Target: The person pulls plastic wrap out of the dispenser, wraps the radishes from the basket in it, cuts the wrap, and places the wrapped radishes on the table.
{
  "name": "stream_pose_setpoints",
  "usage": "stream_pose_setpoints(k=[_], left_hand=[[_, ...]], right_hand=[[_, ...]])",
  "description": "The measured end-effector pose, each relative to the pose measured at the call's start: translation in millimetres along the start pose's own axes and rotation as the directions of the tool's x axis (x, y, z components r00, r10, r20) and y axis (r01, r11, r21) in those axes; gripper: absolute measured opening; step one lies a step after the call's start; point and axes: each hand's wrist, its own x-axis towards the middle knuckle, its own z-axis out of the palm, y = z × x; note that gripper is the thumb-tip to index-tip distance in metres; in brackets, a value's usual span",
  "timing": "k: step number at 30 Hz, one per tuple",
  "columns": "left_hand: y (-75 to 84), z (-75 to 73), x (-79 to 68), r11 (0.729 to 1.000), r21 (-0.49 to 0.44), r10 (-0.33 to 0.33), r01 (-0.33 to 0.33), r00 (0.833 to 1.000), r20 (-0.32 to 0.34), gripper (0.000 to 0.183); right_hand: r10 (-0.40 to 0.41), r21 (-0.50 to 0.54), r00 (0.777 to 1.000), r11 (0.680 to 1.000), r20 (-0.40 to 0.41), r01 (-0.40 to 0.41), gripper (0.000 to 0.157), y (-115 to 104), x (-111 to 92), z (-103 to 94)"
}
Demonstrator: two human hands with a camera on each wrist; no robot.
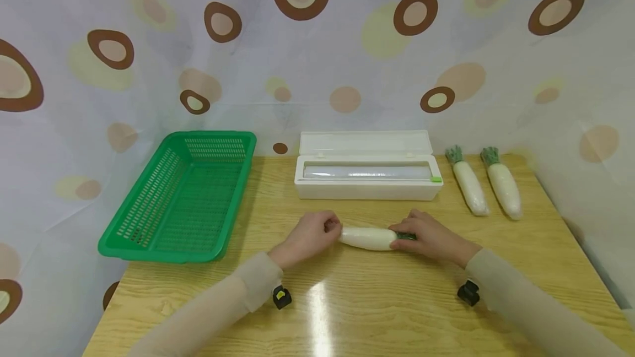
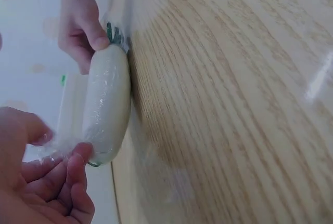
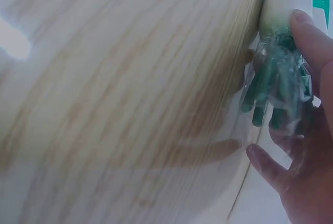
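A white radish [image 1: 368, 238] with green leaf stubs lies crosswise on the wooden table, wrapped in clear cling film. At its leafless end my left hand [image 1: 312, 237] pinches a loose end of the cling film [image 2: 57, 146] between thumb and fingers. My right hand [image 1: 430, 237] grips the leafy end, its thumb on the radish near the base of the leaves [image 3: 278, 83]. Film covers those leaves in the right wrist view. Behind the radish stands an open white cling film box [image 1: 367, 190] with a roll of film [image 1: 367, 172] inside.
A green plastic basket [image 1: 198, 197] sits at the left of the table [image 1: 387, 313]. Two more white radishes, a left one [image 1: 470, 187] and a right one [image 1: 504, 190], both looking film-wrapped, lie at the back right. A patterned curtain [image 1: 342, 59] hangs behind.
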Motion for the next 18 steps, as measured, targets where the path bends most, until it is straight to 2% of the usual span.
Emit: stream_pose_setpoints(k=[3, 6, 12, 18], left_hand=[[-5.0, 0.2, 0.1, 0.991, -0.131, -0.012, 0.011, 1.000, -0.007, 0.032], [-7.6, 0.1, -0.3, 0.983, -0.181, -0.019, 0.019, 1.000, -0.001, 0.031], [-11.1, 2.8, 0.8, 0.985, -0.175, -0.006, 0.006, 1.000, -0.004, 0.016], [-15.1, 7.5, 2.4, 0.988, -0.149, 0.039, -0.041, 0.999, -0.016, 0.017]], right_hand=[[-0.006, 0.005, 1.000, 1.000, 0.007, 0.006, 0.044, 1, 0, -1.5], [-0.021, 0.003, 1.000, 1.000, 0.007, 0.021, 0.042, 1, 1, -3.1], [-0.023, -0.005, 1.000, 1.000, 0.013, 0.023, 0.041, 0, 2, -3.3], [-0.027, 0.000, 1.000, 1.000, 0.012, 0.027, 0.041, 0, 4, -3.6]])
